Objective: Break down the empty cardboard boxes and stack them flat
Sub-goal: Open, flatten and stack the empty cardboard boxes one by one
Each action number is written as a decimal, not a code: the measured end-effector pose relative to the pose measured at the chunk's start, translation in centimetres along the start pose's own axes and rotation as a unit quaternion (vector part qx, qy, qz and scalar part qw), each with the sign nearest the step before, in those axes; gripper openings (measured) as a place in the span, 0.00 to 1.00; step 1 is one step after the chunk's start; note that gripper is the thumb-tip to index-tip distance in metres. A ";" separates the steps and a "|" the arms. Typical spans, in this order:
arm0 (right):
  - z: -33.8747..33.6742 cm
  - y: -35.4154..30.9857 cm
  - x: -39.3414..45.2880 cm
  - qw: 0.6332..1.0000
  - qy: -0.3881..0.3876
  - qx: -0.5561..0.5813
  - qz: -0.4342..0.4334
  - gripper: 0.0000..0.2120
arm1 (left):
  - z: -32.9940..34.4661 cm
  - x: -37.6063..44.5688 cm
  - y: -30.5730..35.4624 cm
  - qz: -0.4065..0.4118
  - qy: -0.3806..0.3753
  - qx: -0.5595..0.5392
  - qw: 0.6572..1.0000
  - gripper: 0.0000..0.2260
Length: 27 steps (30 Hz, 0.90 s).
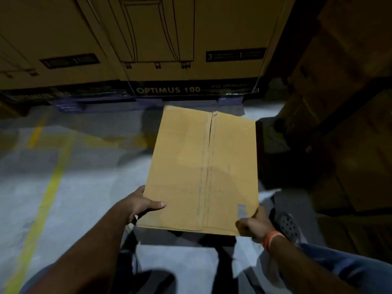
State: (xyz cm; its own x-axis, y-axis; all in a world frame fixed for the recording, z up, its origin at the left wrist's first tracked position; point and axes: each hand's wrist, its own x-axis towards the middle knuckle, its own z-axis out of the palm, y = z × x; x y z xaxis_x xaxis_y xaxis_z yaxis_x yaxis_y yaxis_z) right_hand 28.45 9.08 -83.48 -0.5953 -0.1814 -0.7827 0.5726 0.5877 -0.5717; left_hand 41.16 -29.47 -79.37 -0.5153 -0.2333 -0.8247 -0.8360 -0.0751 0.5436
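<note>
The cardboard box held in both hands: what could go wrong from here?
1. Both hands, left and right, grip only the near corners of the cardboard box, so its far end may sag or slip.
2. The centre seam gapes at the far end and may spring open.

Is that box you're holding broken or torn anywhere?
A little. On the cardboard box that the left hand and right hand hold, the centre seam gapes at the far end, where its edge looks crumpled. Otherwise it looks sound.
</note>
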 end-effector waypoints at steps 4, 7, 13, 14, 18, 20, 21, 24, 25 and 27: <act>2.8 -0.6 1.4 0.993 -0.009 -0.110 -0.038 0.62 | 0.8 3.8 -2.3 -0.006 0.084 0.089 0.992 0.55; 5.5 -2.3 0.4 0.985 -0.094 -0.127 -0.069 0.59 | 2.5 2.3 -0.6 -0.035 0.138 0.140 0.980 0.57; 7.3 -3.2 0.3 0.966 -0.104 -0.215 -0.102 0.48 | 3.5 2.2 0.9 -0.053 0.148 0.137 0.978 0.51; 7.3 -3.4 0.4 0.967 -0.100 -0.207 -0.111 0.47 | 3.7 2.3 0.9 -0.057 0.153 0.130 0.978 0.49; 7.4 -4.9 0.2 0.968 -0.090 -0.187 -0.143 0.44 | 4.3 2.1 1.6 -0.051 0.140 0.120 0.982 0.48; 7.7 -5.7 0.1 0.966 -0.092 -0.182 -0.157 0.43 | 5.1 1.9 1.9 -0.023 0.122 0.100 0.987 0.46; 7.8 -6.1 0.0 0.966 -0.093 -0.181 -0.162 0.43 | 5.4 2.1 1.9 -0.010 0.119 0.094 0.988 0.45; 7.6 -6.9 0.0 0.966 -0.083 -0.183 -0.161 0.43 | 6.6 1.4 3.1 0.018 0.106 0.091 0.990 0.36; 7.3 -7.1 0.0 0.968 -0.075 -0.183 -0.153 0.42 | 6.8 1.4 3.3 0.027 0.088 0.090 0.992 0.39; 6.6 -7.4 0.0 0.975 -0.054 -0.171 -0.133 0.40 | 7.3 1.3 3.8 0.036 0.047 0.111 0.992 0.53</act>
State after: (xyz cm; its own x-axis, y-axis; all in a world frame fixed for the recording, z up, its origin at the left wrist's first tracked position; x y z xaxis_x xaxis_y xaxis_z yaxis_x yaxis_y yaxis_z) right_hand 27.97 -0.48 -80.90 -0.6230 -0.4342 -0.6506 0.1739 0.7340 -0.6565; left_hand 35.94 -23.02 -79.49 -0.5638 -0.3206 -0.7612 -0.8242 0.1582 0.5438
